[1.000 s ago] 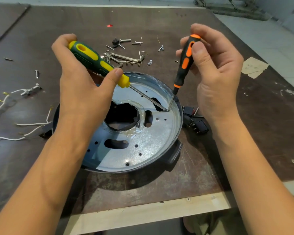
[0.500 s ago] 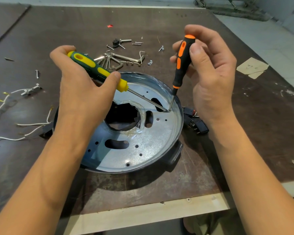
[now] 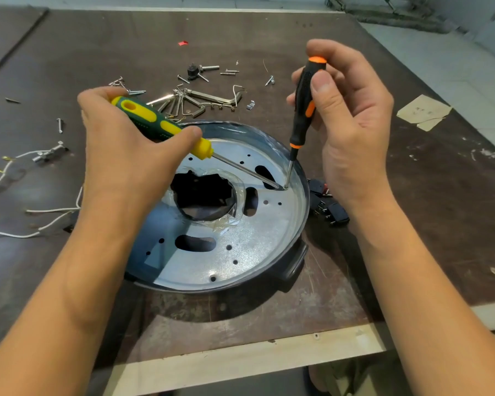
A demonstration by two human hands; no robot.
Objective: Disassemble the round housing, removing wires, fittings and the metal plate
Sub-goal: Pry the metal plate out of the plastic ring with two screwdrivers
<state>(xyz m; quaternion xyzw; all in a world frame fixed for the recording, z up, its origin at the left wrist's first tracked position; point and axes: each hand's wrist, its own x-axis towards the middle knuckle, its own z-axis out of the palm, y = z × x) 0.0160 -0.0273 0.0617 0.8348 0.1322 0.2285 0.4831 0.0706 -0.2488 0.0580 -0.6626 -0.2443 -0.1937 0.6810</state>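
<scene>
Where screws (image 3: 229, 72) lie, brown tabletop (image 3: 412, 212), grey floor (image 3: 446, 55)

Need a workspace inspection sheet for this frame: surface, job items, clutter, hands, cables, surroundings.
Surface: dark scuffed table, pale front edge.
Job's things: metal plate sits in the round housing.
Clutter: loose screws, hex keys, black switches, paper scrap.
Grippers: left hand grips green-yellow screwdriver; right hand grips black-orange screwdriver; both tips meet at the plate's right rim.
Cables: white wires lie left of the housing.
Surroundings: grey floor beyond the table.
</scene>
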